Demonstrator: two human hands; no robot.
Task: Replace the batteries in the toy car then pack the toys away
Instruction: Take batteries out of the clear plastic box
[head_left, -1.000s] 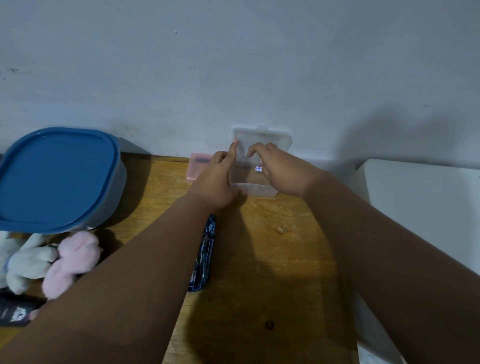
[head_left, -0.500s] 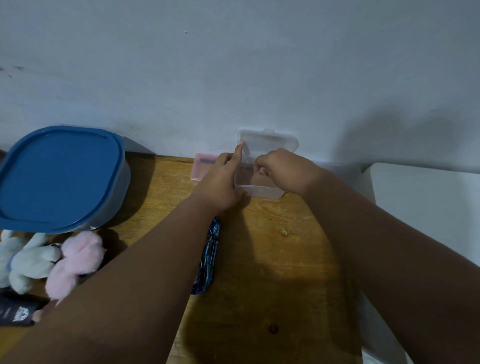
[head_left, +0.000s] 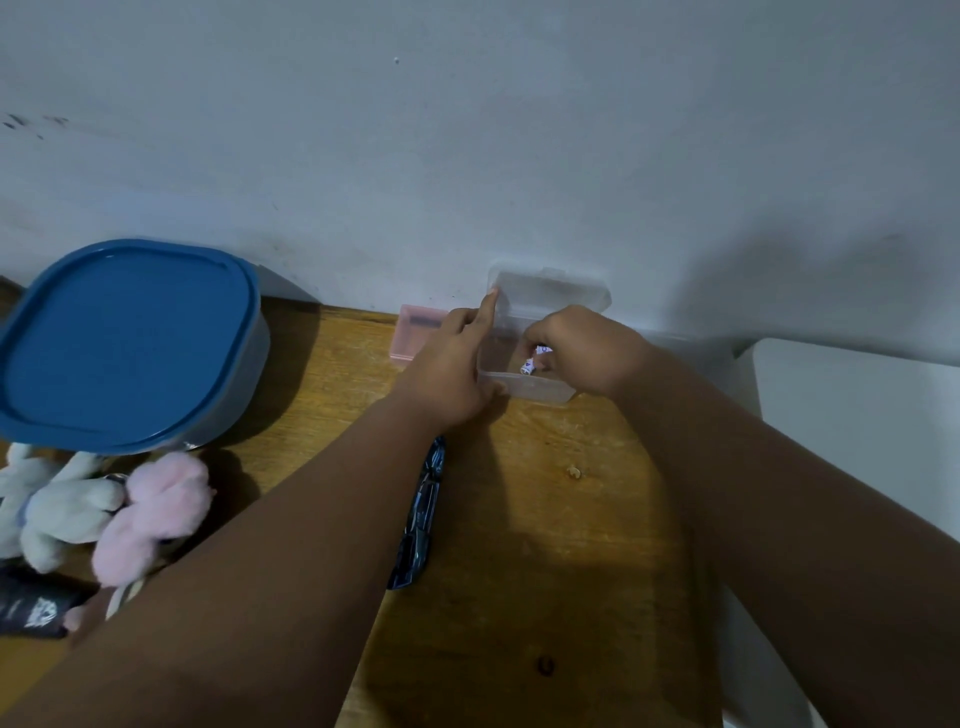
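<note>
A small clear plastic box stands open against the wall, its lid tilted up. My left hand grips the box's left side, with the forefinger raised along the lid's edge. My right hand reaches into the box, and its fingertips pinch a small white battery with purple marks. The dark blue toy car lies on the wooden table, mostly hidden under my left forearm.
A big grey tub with a blue lid stands at the left. White and pink plush toys lie in front of it, beside a black object. A pink box sits by the wall. A white surface adjoins the table's right side.
My right hand has dipped into the clear box and now pinches the small battery, which shows at its fingertips. The left hand has stayed on the box.
</note>
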